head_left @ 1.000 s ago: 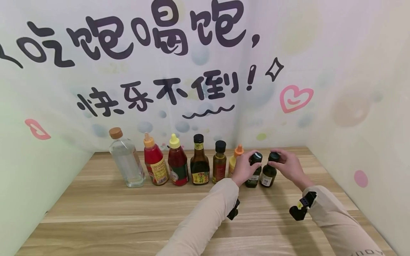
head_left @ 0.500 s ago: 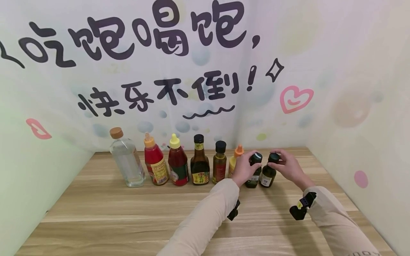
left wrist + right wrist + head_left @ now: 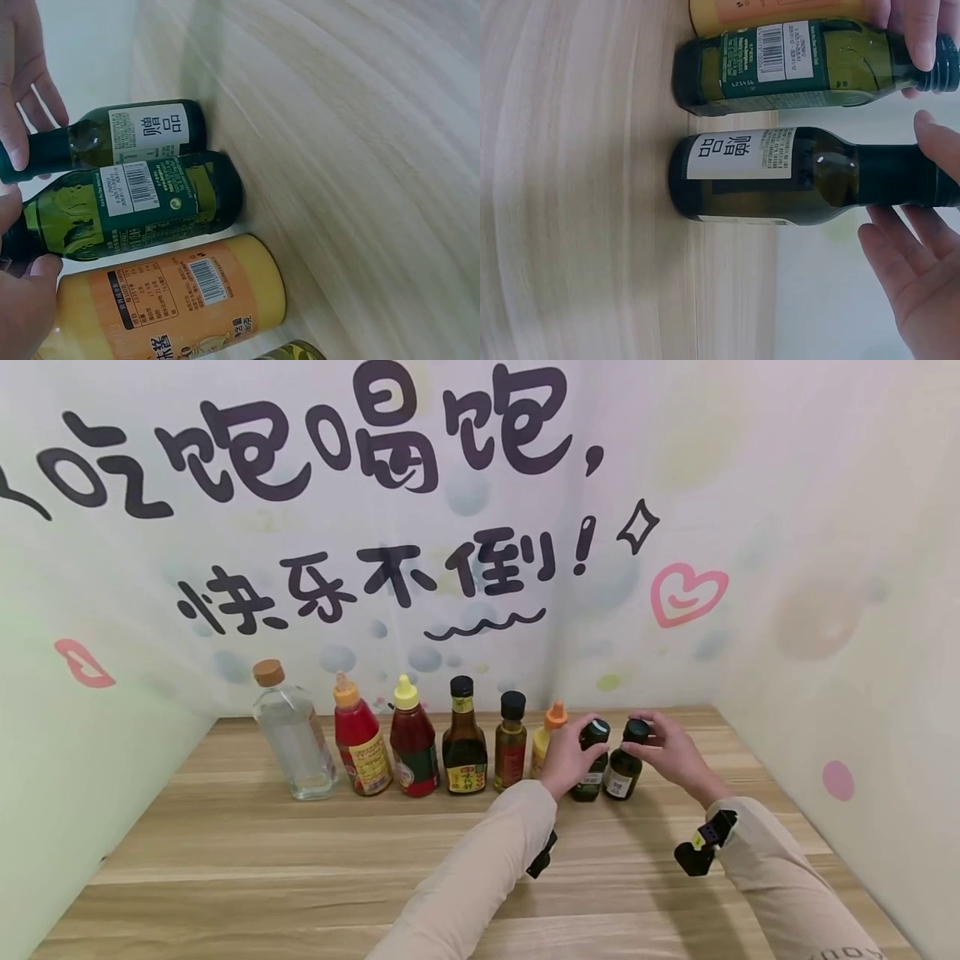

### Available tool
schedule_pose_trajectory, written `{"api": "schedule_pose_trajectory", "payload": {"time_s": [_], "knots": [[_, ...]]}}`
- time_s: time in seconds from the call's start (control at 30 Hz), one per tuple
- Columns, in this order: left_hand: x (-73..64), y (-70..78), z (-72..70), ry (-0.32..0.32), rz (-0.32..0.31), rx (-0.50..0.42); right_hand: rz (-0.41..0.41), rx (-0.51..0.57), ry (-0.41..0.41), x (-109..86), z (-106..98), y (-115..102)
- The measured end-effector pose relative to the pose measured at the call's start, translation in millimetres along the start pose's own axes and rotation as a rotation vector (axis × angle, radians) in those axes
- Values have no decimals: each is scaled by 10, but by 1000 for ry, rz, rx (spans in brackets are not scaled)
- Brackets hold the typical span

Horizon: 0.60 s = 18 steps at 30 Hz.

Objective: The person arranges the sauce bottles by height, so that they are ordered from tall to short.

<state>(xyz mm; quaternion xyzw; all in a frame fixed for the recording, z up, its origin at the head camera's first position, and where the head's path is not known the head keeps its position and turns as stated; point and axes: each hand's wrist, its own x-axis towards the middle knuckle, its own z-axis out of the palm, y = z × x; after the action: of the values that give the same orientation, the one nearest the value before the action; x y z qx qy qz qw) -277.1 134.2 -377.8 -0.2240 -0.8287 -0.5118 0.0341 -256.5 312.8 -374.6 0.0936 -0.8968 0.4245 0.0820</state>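
Observation:
Toward the right of a row of condiment bottles, two dark green glass bottles stand upright side by side. My left hand [image 3: 567,762] pinches the cap end of the squarish green bottle [image 3: 142,201] between thumb and fingers. Around the neck and cap of the slimmer bottle [image 3: 742,166] with a white label, my right hand [image 3: 675,750] has its thumb and fingers. Both bottle bases rest on the wooden table [image 3: 300,877]. Left of the green bottle is a yellow squeeze bottle [image 3: 172,300] with an orange tip, partly hidden by my left hand in the head view.
Farther left along the row stand an oil bottle [image 3: 511,752], a dark sauce bottle [image 3: 463,743], two red squeeze bottles, one yellow-capped [image 3: 414,752] and one orange-capped [image 3: 362,743], and a clear bottle [image 3: 294,743] with a brown cap. A printed cloth [image 3: 480,610] hangs behind.

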Motion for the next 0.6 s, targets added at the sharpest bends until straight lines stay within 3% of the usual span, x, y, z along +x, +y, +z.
{"api": "schedule_pose_trajectory", "payload": {"time_s": [0.27,0.6], "knots": [[-10,-8,12,-20,0,29,11,-53,22,-33,-38,-16],[-28,28,-55,-102,14,98,-5,-32,46,-119,-155,-17]]}}
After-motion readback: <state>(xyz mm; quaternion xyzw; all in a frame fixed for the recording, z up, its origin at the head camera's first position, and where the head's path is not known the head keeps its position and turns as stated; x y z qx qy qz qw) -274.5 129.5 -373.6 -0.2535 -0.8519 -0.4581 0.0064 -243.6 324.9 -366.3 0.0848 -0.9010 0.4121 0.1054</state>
